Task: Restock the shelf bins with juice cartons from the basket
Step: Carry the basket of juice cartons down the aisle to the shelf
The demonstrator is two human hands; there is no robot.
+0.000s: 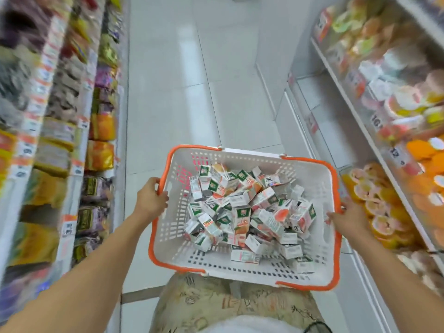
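Note:
A white plastic basket (173, 227) with an orange rim hangs in front of me over the aisle floor. Inside it lies a loose heap of several small juice cartons (242, 212), white with green labels and orange or pink fruit prints. My left hand (151, 198) grips the basket's left rim, fingers curled over the orange edge. My right hand (348, 218) holds the right rim, thumb inside the basket. Shelf bins (374, 205) with round orange and pink packs stand at the right, close to my right hand.
I stand in a narrow shop aisle with a white tiled floor (182, 92) running ahead. Shelves of bagged goods (98, 152) line the left side, blurred. Shelves with price tags (394, 152) line the right side. Patterned trousers show below the basket.

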